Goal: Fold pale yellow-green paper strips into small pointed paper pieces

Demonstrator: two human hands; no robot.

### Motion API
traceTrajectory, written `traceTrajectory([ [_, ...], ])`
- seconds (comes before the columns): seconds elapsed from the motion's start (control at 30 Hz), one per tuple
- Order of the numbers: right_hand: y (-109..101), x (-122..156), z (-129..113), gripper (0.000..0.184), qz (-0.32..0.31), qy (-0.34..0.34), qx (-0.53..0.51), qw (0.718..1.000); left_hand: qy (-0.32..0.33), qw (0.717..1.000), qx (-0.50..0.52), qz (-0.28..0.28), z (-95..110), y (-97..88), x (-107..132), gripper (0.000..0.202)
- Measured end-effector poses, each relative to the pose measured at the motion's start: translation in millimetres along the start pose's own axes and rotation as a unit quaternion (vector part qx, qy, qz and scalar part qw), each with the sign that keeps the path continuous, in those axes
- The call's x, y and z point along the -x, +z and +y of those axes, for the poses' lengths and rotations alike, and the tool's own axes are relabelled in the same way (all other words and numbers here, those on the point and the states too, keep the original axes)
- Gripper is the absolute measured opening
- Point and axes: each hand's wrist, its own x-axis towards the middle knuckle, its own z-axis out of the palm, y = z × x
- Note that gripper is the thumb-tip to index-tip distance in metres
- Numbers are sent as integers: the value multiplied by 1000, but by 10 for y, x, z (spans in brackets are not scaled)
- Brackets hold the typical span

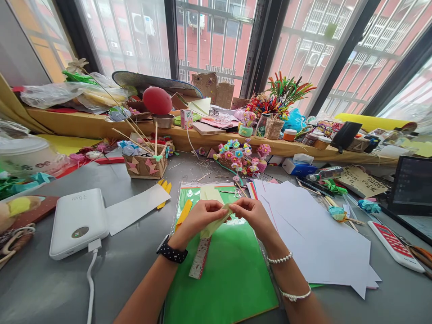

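Observation:
Both of my hands meet above a green sheet pack [232,274] in a clear sleeve. My left hand [205,218] pinches a pale yellow-green paper strip [211,228] between thumb and fingers. At the strip's upper right end, my right hand [251,216] grips it with thumb and fingertips. Below the strip, a ruler [200,258] with red markings lies on the green surface, its top end covered. Behind my hands are another pale paper piece [209,193] and small scissors [237,192]. A folded yellow paper strip [184,213] rests left of my left hand.
White paper sheets [324,238] spread to the right, near a red and white calculator [394,247]. A white power bank [80,220] with a cable stands left beside a white strip [138,209]. Farther back are a cardboard box [145,166], crochet-like flowers [236,155] and a crowded ledge [202,141].

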Motion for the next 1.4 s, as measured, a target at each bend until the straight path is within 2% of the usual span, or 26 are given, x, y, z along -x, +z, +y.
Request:
traceTrajectory([
  [0.17,21,-8,-21,24,20,48,-94,994,-11,999,45,-5,-19,1,-16,23],
  [0.27,25,-9,1,23,1,65,-130,989,-5,999,43,-11,-42,4,-23,23],
  [0.4,30,-18,51,24,-10,77,-141,987,0,999,42,-23,-65,21,-26,22],
  [0.57,46,-36,98,20,2,68,-131,989,13,999,33,-8,-77,42,-37,22],
  [0.87,57,-28,83,19,42,37,-52,997,23,999,-25,32,-72,52,-48,27],
  [1.1,52,-47,112,21,76,-14,43,996,29,998,-48,19,-101,37,-68,28],
  [1.27,61,-44,132,21,85,-51,113,989,40,996,-68,32,-141,41,-88,29],
  [1.4,64,-43,125,21,82,-86,159,980,30,998,-43,25,-136,41,-85,28],
])
